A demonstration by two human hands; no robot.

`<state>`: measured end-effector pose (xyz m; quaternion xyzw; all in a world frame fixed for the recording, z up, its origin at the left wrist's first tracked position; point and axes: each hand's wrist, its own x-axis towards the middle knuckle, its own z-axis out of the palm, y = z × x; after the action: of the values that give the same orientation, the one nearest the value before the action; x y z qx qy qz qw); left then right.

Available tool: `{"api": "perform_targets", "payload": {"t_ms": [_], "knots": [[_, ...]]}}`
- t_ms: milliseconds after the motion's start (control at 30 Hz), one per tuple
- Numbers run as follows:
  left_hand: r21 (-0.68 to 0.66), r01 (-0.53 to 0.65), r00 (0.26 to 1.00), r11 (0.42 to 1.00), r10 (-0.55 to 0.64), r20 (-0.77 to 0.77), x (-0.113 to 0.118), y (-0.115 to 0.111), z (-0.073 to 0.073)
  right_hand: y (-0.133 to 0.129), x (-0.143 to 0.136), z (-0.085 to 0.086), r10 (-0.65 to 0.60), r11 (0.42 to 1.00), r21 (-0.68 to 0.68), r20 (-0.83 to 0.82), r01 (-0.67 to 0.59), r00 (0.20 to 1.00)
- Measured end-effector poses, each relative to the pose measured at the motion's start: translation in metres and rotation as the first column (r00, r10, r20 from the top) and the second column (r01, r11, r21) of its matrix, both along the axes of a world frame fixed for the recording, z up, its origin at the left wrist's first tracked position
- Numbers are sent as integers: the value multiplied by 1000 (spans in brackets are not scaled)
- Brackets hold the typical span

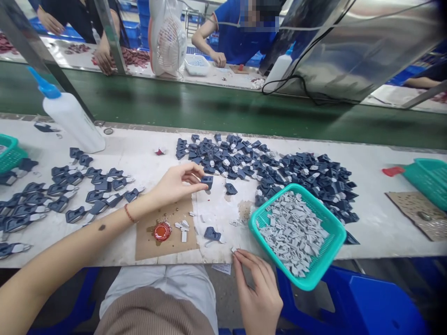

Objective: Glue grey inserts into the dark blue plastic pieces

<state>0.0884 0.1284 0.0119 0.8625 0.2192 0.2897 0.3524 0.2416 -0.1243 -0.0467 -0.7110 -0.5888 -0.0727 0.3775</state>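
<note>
My left hand [183,181] pinches a dark blue plastic part [207,182] between thumb and fingertips, above the white tabletop. At the table's front edge, my right hand [257,284] holds a small grey plastic piece [233,250] between thumb and index finger. A turquoise basket [256,229] full of such grey pieces [296,230] stands right of that hand, jutting past the edge. Between my hands lies a dark blue part with a grey tip [212,234]. A brown cardboard sheet [146,249] under my left forearm bears a red round dish [162,231] of liquid and loose grey pieces [183,229].
Dark blue parts are heaped [310,177] behind the basket; others lie in rows [64,188] at left. A white bottle with a blue nozzle [75,116] leans at back left. Beyond a green belt [157,102], co-workers [240,32] sit. A blue stool [377,302] is below right.
</note>
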Motion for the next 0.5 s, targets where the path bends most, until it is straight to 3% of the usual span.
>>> {"api": "perform_targets", "payload": {"t_ms": [67,167,233,300,500], "knots": [[-301,-38,994,953,67,88,-10,-9,5,1,3,7,-8,996,-90,-39,5,999],[-717,14,955,697,204,217,-26,-23,12,4,7,15,-7,976,-216,-39,-2,999],[-804,50,922,593,281,265,-36,-32,16,7,9,19,8,968,-250,-17,-12,1000],[-838,55,894,543,347,284,-47,-42,18,9,11,20,9,963,-269,-11,-12,1000],[-856,5,837,517,466,287,-85,-66,17,11,13,25,-55,925,-377,-45,34,997]]}}
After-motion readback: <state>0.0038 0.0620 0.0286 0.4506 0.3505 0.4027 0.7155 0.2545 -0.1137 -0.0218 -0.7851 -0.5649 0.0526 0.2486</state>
